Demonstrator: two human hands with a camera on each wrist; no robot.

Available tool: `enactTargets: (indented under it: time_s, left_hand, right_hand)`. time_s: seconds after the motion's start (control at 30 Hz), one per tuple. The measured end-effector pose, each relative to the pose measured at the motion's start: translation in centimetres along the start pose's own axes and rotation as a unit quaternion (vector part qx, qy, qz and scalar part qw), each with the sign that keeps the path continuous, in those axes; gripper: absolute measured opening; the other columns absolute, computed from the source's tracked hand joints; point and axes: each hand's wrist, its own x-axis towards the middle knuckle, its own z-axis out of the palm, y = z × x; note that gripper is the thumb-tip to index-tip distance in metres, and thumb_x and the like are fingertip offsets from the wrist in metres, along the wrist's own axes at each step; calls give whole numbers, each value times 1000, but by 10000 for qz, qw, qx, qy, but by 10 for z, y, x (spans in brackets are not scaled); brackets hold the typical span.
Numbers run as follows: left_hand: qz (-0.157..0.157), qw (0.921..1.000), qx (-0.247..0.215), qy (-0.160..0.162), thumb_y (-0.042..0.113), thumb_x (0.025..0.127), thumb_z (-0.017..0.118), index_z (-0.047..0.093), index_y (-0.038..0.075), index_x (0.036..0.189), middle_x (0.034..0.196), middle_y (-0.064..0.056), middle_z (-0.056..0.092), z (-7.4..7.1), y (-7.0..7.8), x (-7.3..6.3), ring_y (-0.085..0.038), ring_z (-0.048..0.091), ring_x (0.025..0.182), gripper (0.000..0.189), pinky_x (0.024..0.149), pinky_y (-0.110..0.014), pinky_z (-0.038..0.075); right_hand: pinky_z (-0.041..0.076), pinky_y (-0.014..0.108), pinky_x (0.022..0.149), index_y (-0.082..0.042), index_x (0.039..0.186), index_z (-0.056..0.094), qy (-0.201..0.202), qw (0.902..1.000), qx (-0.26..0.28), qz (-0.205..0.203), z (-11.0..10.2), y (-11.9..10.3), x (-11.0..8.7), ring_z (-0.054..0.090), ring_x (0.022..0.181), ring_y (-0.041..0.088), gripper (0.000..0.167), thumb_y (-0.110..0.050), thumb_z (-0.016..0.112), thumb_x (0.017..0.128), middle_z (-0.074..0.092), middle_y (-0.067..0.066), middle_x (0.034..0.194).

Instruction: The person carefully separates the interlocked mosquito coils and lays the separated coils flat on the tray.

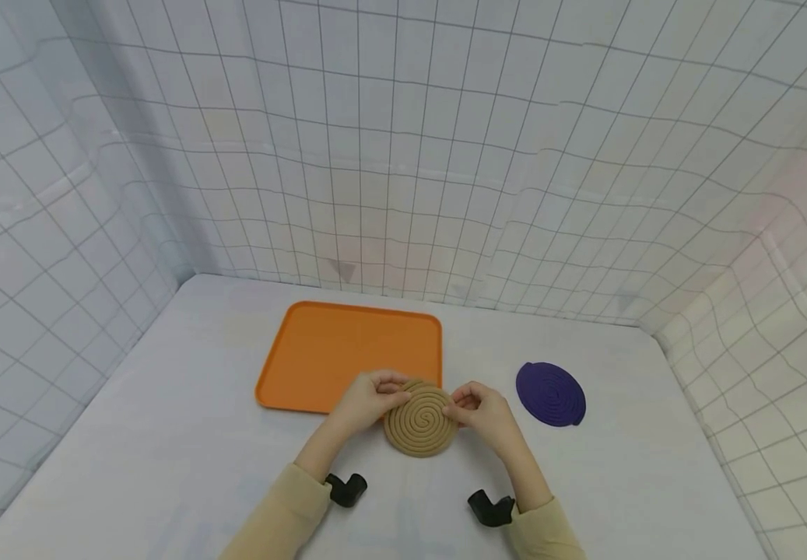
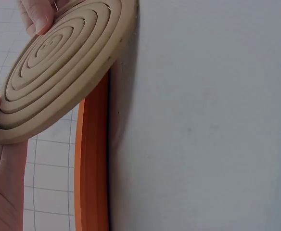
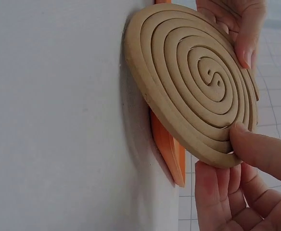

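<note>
The tray, orange and shallow with a raised rim, lies flat on the counter; its floor shows plainly, except where the left hand and the tan coil cover part of its near side. The tan coil is held at the tray's near edge, by its right corner, partly overlapping that corner from the head view. In the wrist views it is tilted, with the tray's rim visible behind it; whether its lower edge touches the counter I cannot tell. Two strands wind together into its flat disc, meeting in an S at the middle.

Both hands are narrowed on it: the left pinches its edge on the tray side, the right pinches the opposite edge, thumb on the face and fingers behind.

To the right of the tray, well apart, the purple coil lies flat on the counter.
</note>
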Motion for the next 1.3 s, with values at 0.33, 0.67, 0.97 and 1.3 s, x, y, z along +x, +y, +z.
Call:
enactTargets:
  time_s: [0.33, 0.67, 0.97, 1.3]
  left_hand:
    - [-150, 9972, -451, -574, 14, 94, 66, 64, 0, 124, 116, -18, 70, -13, -9, 0, -22, 70, 100, 33, 79, -31, 60]
    - [175, 9991, 367, 144, 6, 89, 64, 68, 4, 111, 101, -8, 69, -1, -2, -4, -13, 65, 82, 22, 66, -24, 55]
    - [200, 9990, 367, 181, 12, 93, 64, 66, 11, 107, 104, -6, 69, -2, -4, -5, -17, 67, 91, 15, 75, -30, 58]
    - [-288, 9893, -1116, -900, 17, 96, 65, 65, -1, 119, 116, -15, 70, -17, -19, 1, -14, 68, 95, 30, 81, -32, 60]
  right_hand:
    - [59, 34, 66, -1, 91, 65, -58, 9998, 169, 102, -2, 3, 0, 61, 67, 13, 13, -4, 76, 83, 65, 6, 76]
    - [49, 22, 57, -5, 87, 64, 199, 9993, -306, -66, -1, -1, -1, 56, 68, 12, 17, -4, 79, 80, 63, 3, 77]
    - [45, 21, 58, -8, 89, 63, 223, 9984, -522, -86, 1, -4, -3, 54, 73, 13, 20, -8, 80, 80, 61, 2, 80]
    - [45, 21, 59, -8, 87, 64, 210, 9980, -573, -140, 3, -2, -1, 55, 72, 13, 18, -8, 81, 79, 61, 1, 79]
